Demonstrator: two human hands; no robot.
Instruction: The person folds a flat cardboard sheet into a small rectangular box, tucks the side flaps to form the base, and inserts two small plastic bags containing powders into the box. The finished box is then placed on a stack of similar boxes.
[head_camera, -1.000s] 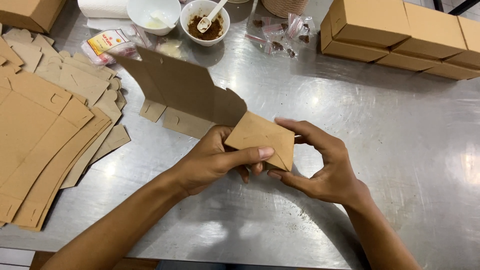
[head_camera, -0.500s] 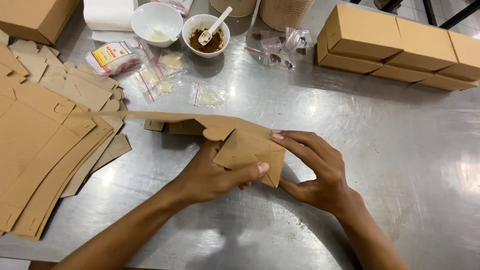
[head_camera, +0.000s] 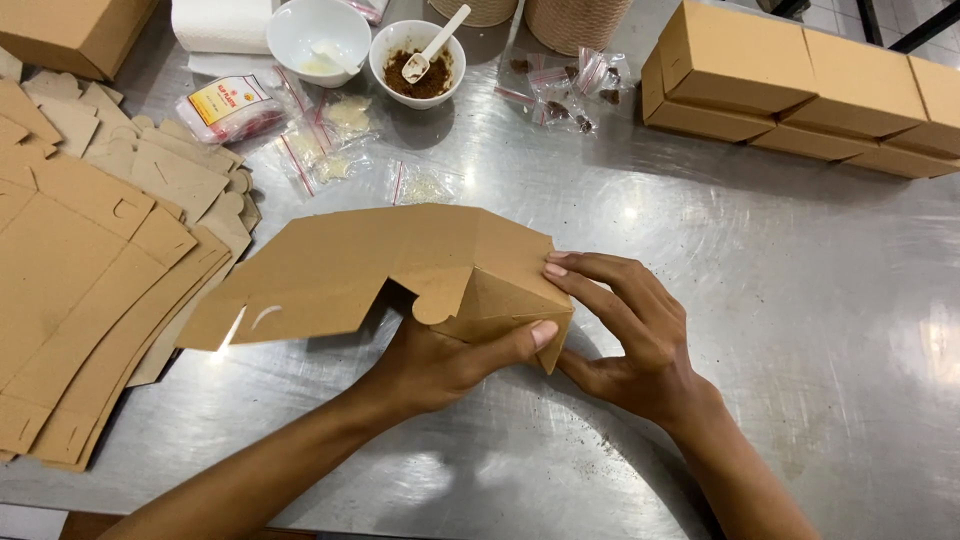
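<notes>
Folding in hand: head view, both hands work one brown box blank (head_camera: 400, 265) over a steel table (head_camera: 760, 300).
Left hand (head_camera: 440, 365): closed on the blank from below, thumb pressed along the lower edge of the folded corner; the fingers are hidden under the card.
Right hand (head_camera: 630, 340): fingers nearly straight, fingertips (head_camera: 556, 262) laid on the top edge of the folded corner, palm resting on the table; pressing, not wrapped around anything.
Blank position: centre of the table, right end folded into a corner, left end spread wide as a flat panel with a rounded tab showing at its underside.
Change since half a second ago: the long panel then lay low and edge-on to the camera; it now faces up, broad and open. A second ago it stood up toward the bowls.
Reading: the panel appears to be swinging down over the corner, so the fold looks part-way made, not locked.
Left of table: stack of flat blanks (head_camera: 70, 270), apart from the hands.
Far edge: two white bowls, one with brown powder and a spoon (head_camera: 420, 65), small clear bags (head_camera: 330, 150) near them.
Far right: row of finished boxes (head_camera: 800, 90), well apart.
</notes>
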